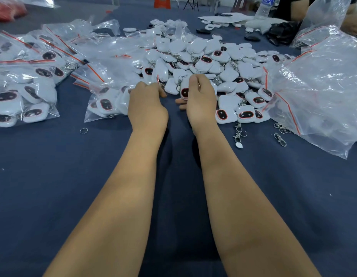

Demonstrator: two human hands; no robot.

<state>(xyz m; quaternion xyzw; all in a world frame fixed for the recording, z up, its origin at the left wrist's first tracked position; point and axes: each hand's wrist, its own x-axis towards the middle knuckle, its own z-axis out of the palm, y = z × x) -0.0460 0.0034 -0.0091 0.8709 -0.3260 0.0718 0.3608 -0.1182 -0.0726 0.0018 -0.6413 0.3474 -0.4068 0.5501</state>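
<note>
A large heap of white square keychain fobs (209,62), each with a dark oval window ringed in red, covers the middle of the dark blue table (53,176). My right hand (200,100) grips one fob (184,90) at the heap's near edge, its metal clasp sticking up. My left hand (146,104) pinches the red-striped rim of a small clear zip bag (155,77) just left of that fob. Both forearms stretch forward from the bottom of the view.
Filled zip bags (27,80) lie at the left, one more (105,104) beside my left hand. Crumpled large plastic bags (321,86) pile at the right. Loose clasps (239,132) and a ring (83,130) lie on the cloth. Another person's arm (351,23) shows far right.
</note>
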